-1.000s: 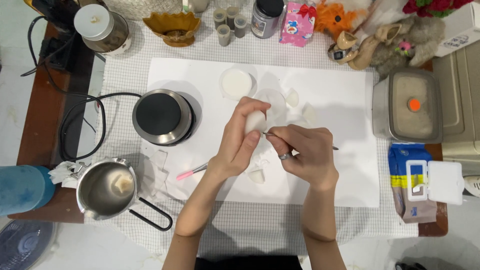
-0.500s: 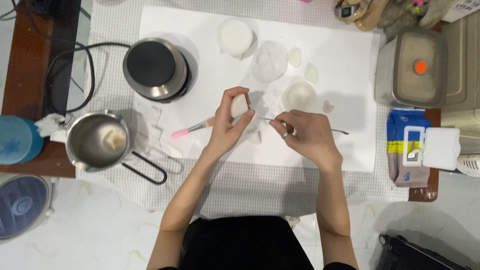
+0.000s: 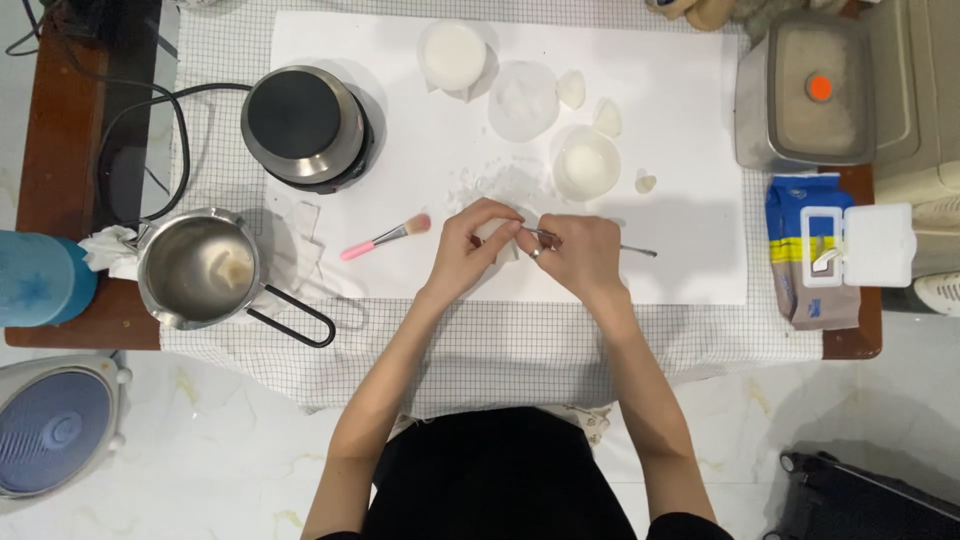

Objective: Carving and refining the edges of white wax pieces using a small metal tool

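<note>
My left hand [image 3: 468, 250] is closed around a small white wax-like piece [image 3: 491, 231] over the white sheet [image 3: 690, 200]. My right hand [image 3: 578, 256] grips a thin metal tool [image 3: 636, 250] whose tip meets the white piece. Both hands touch near the sheet's front edge. A pink-handled brush [image 3: 385, 237] lies just left of my left hand. White crumbs [image 3: 500, 182] are scattered above the hands.
Round electric hotplate [image 3: 305, 125] and a steel pot [image 3: 205, 268] with a black handle sit at left. White discs and moulds [image 3: 520, 100] lie at the back. A grey lidded box [image 3: 808, 90] and a wet-wipe pack [image 3: 820, 250] stand right. A blue cup [image 3: 40, 280] is far left.
My hands have come down lower to the sheet while still working the white piece with the tool. The camera view has shifted forward and downward over the table.
</note>
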